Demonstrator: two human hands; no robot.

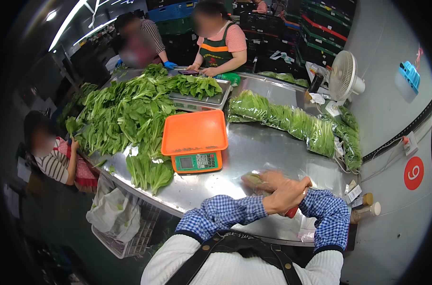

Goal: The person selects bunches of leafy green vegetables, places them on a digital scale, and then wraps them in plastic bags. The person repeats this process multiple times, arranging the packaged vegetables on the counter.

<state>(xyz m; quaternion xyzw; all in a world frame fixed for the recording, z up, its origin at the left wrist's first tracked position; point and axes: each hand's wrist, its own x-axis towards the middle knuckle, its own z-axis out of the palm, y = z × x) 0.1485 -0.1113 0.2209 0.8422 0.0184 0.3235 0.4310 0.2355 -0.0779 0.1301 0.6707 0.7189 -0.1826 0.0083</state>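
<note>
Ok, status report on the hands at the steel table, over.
Left hand gripping a red-handled tool. Right hand blurred, on a clear bag. Orange scale just ahead, untouched.

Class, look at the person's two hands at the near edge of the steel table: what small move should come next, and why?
Probably press the tape down: the left hand crosses over a red-handled tool, and the right hand rests on a clear bag of greens, blurred.

**Your small bundle and the red tool**

Under your left hand (285, 194) you have a red-handled tool (292, 212); only its lower end shows. Your right hand (272, 179) lies on a small pale-green bundle in clear wrap (252, 180). It rests flat on the steel tabletop (254, 147), just below the scale, blurred.
</note>
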